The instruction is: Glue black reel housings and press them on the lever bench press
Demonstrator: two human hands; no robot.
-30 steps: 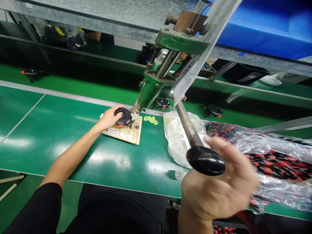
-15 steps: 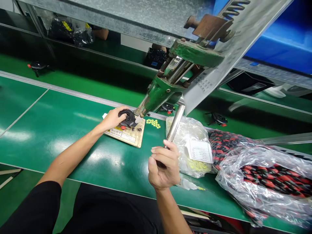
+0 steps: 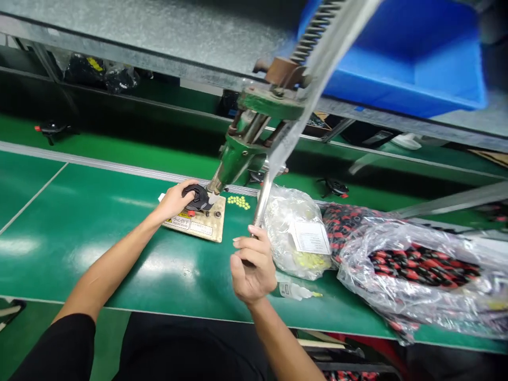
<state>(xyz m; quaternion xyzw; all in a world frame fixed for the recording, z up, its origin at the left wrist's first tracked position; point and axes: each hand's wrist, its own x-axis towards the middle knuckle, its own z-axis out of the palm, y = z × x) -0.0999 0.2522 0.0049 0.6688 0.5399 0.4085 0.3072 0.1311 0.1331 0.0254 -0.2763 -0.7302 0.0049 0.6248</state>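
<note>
My left hand [image 3: 174,202] grips a round black plastic part [image 3: 201,199] with a red knob, its thumb lying on top. The part is on the pale base plate [image 3: 216,226] of a green hand press [image 3: 235,161], right by the foot of the press's metal ram. My right hand [image 3: 254,272] is closed round the end of the press's steel lever [image 3: 263,198], which slants down toward me. Small yellow pieces [image 3: 238,202] lie in a cluster on the green table to the right of the plate.
To the right are a clear bag with a white label [image 3: 311,236], a small squeeze bottle [image 3: 296,290] and a large plastic bag of red and black parts [image 3: 420,270]. A blue bin [image 3: 397,79] sits on the metal shelf above. Similar black parts [image 3: 335,187] lie on the green surface beyond.
The view has shifted, so the press, bags and hands appear further left and more of the blue bin shows. Both hands keep their holds; the lever looks much the same.
</note>
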